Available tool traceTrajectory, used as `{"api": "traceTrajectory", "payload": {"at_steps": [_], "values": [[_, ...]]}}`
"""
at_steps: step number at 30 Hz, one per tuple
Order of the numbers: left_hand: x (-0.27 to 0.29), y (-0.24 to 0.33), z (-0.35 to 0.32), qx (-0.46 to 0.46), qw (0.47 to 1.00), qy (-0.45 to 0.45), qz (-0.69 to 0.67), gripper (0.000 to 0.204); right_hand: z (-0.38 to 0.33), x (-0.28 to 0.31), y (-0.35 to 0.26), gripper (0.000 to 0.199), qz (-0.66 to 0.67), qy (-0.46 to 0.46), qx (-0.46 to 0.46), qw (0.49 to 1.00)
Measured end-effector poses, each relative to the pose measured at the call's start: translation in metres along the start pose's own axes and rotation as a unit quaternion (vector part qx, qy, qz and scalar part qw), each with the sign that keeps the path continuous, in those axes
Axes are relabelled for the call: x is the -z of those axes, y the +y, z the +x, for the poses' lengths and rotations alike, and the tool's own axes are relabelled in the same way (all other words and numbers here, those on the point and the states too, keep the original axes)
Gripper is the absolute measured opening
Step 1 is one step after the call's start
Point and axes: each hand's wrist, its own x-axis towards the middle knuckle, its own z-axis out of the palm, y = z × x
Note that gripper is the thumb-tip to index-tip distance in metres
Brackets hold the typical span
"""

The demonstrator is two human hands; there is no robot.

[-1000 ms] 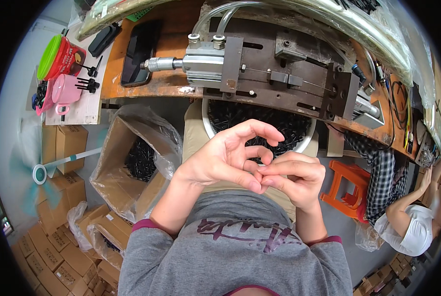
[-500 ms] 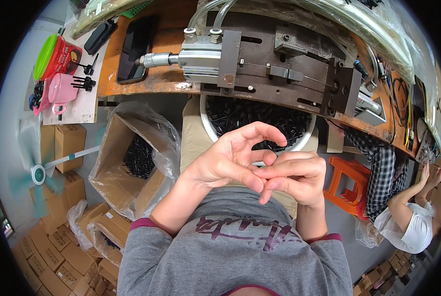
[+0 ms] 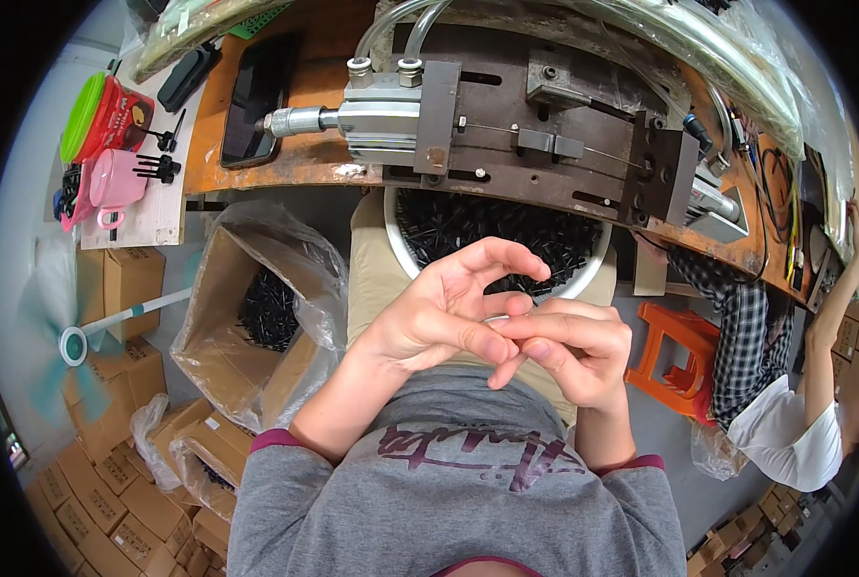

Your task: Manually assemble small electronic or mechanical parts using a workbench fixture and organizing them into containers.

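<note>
Both hands meet in front of my lap, over the near rim of a round white tub [image 3: 401,252] filled with small black pieces [image 3: 492,226]. My left hand [image 3: 439,317] is closed in a pinch of thumb and finger, its other fingers curled loosely above. Against those fingertips presses my right hand [image 3: 583,354], its thumb and fingers also pinched together. Whatever lies between the fingertips is hidden or too small to make out. Beyond the tub, a metal fixture [image 3: 506,159] with a silver air cylinder [image 3: 379,120] is mounted on the wooden bench.
A black phone [image 3: 253,106] lies on the bench. Left of it are a pink cup [image 3: 120,183] and a red container. A plastic-lined carton [image 3: 218,341] of black pieces stands at my left, near a fan [image 3: 73,346]. An orange stool [image 3: 674,365] and a co-worker [image 3: 785,433] are at right.
My hands stay pinched together, with the fingertips shifting slightly. The view has moved a little. At right, the co-worker's arm has stretched out toward the bench.
</note>
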Motion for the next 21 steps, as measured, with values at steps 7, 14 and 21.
{"api": "traceTrajectory", "payload": {"at_steps": [7,14,21], "values": [[0.001,0.002,-0.002,-0.031,0.996,0.026,0.074,0.064,-0.001,0.001,-0.002,0.024,-0.017,-0.004,-0.006,1.000],[-0.011,0.012,-0.010,-0.120,0.948,0.083,0.282,0.040,0.014,0.021,-0.010,0.031,-0.053,0.159,0.028,0.985],[0.000,0.011,-0.017,-0.128,0.922,0.046,0.363,0.032,0.099,0.072,-0.051,0.023,-0.307,0.271,0.206,0.889]]}}
